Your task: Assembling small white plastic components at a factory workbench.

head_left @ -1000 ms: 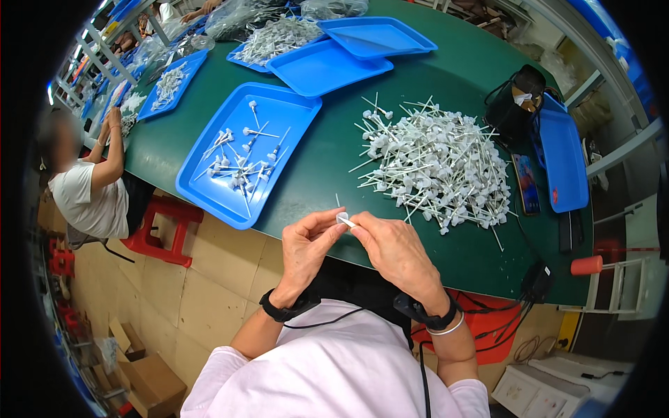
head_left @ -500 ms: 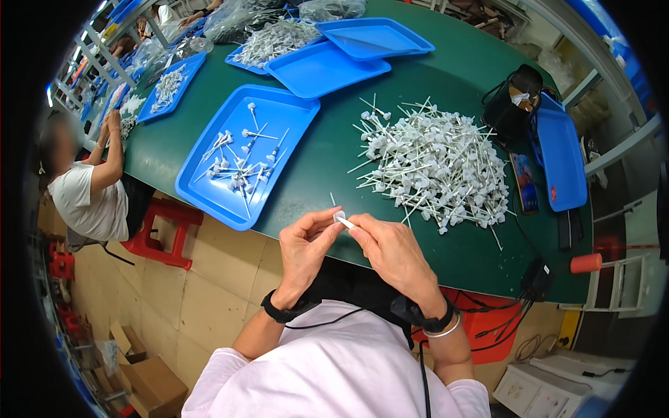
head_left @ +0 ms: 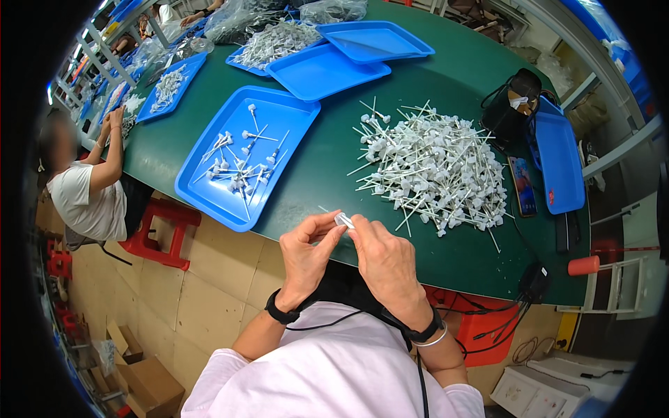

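At the table's near edge, my left hand (head_left: 304,254) pinches a small white plastic part with a thin stem (head_left: 343,221) between thumb and fingers. The stem sticks out to the left beyond the fingertips. My right hand (head_left: 385,261) closes on the same part from the other side, its fingertips at the white end. The fingers hide some of it. Ahead to the right lies a large heap of similar white stemmed parts (head_left: 435,167). A blue tray (head_left: 282,115) to the left holds several stemmed parts (head_left: 240,167) with greyish sections on them.
More blue trays (head_left: 327,70) overlap at the back, beside a tray heaped with white parts (head_left: 279,43). At right are a black bag (head_left: 512,104), a phone (head_left: 523,184) and another blue tray (head_left: 561,167). A person (head_left: 90,181) works at left, near a red stool (head_left: 164,230).
My right hand has turned more upright and its wrist has shifted left. The held part has tilted, its stem now pointing left instead of up.
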Motion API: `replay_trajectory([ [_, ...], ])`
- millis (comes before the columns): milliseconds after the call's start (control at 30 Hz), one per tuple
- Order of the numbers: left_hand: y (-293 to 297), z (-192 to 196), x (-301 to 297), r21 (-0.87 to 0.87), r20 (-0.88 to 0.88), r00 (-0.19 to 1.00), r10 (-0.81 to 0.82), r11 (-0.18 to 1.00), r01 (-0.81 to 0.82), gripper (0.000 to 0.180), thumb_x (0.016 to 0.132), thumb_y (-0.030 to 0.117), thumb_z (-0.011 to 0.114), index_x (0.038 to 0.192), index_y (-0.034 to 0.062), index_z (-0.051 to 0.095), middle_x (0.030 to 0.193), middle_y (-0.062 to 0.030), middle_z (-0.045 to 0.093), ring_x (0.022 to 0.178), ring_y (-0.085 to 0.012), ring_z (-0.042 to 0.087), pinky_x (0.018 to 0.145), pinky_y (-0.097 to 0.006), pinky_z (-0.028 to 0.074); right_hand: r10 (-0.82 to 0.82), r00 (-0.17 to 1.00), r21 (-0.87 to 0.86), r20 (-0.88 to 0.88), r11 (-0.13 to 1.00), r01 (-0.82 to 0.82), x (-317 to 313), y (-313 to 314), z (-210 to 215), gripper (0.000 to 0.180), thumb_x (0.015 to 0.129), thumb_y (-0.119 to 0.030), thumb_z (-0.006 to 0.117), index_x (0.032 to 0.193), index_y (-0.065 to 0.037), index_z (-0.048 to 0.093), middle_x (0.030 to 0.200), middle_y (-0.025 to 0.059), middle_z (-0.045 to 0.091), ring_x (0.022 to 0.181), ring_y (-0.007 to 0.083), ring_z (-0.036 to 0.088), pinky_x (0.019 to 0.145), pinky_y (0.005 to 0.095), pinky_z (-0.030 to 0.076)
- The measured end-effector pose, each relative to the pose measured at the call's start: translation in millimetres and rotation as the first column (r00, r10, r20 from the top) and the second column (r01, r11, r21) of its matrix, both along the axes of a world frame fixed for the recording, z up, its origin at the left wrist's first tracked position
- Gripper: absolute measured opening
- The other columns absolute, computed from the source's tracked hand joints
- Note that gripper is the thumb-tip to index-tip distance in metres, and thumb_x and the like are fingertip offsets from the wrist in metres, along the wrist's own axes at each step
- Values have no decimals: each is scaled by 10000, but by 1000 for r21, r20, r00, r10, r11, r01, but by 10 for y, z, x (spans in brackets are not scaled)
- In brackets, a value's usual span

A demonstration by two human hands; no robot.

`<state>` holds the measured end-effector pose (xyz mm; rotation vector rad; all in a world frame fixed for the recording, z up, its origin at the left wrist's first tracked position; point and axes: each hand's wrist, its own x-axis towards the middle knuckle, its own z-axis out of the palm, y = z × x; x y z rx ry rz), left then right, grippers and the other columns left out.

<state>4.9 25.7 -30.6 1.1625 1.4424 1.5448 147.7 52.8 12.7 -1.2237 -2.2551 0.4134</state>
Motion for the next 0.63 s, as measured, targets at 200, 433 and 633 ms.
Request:
replay_trajectory([
  [200, -19, 45, 33, 34, -193, 979, 61, 998, -55, 235, 840, 24, 721, 1070, -16, 693, 894, -101, 734, 807, -139, 708, 739, -251, 558, -6, 998, 44, 58, 999, 4, -23, -12, 7, 133, 957, -155, 550, 1025, -41, 547, 745, 130, 602, 583, 311, 655, 476, 385, 514],
  [433, -5, 31, 18, 21, -170, 984, 61, 998, -58, 221, 833, 24, 727, 1049, -16, 701, 873, -100, 735, 792, -143, 710, 727, -251, 559, 0, 996, 39, 92, 999, -3, -12, -28, 17, 129, 948, -133, 553, 1039, -43, 541, 749, 127, 593, 591, 298, 660, 477, 377, 516],
  [633, -15, 53, 10, 32, -247, 967, 65, 998, -58, 234, 835, 27, 725, 1064, -12, 697, 883, -108, 735, 790, -151, 713, 723, -257, 562, -9, 993, 42, 119, 999, 4, -22, -40, 16, 137, 938, -121, 563, 1057, -54, 544, 764, 119, 598, 606, 280, 669, 478, 366, 518],
])
